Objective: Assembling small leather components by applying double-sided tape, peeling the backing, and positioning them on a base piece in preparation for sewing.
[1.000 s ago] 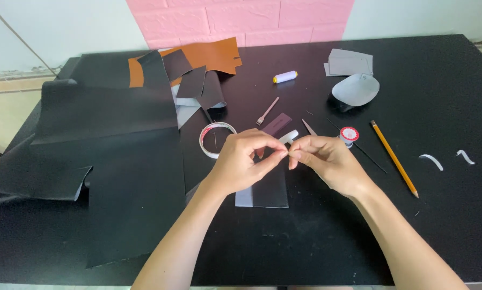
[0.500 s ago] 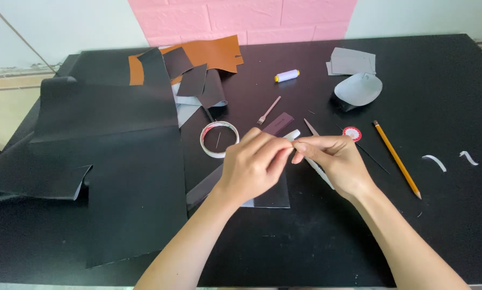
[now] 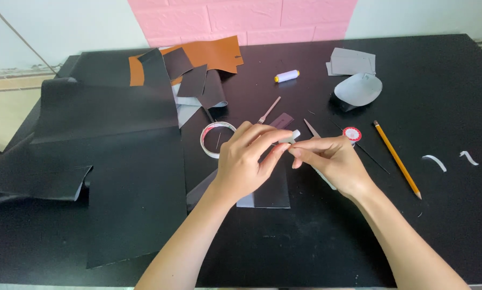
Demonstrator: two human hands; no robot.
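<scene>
My left hand [image 3: 245, 164] and my right hand [image 3: 331, 158] meet fingertip to fingertip above the black table [image 3: 445, 225]. Both pinch a small white piece [image 3: 294, 136] between thumb and fingers. A thin pale tool [image 3: 325, 180] shows under my right palm; I cannot tell whether that hand grips it. Under both hands lies a dark rectangular leather piece [image 3: 270, 189] with a pale underside. A white tape roll [image 3: 215, 138] lies just left of my left hand.
Large black leather sheets [image 3: 112, 161] cover the left side, with orange leather [image 3: 214, 53] and dark scraps behind. A thread spool [image 3: 287, 75], grey pieces [image 3: 351, 60], a curved grey piece [image 3: 359, 89], a fork-like tool [image 3: 268, 110], a red-white disc [image 3: 351, 134], a pencil [image 3: 396, 158] and white strips [image 3: 434, 162] lie about.
Both hands stay joined on the small white piece and have drifted slightly right. My left fingers have curled further over it.
</scene>
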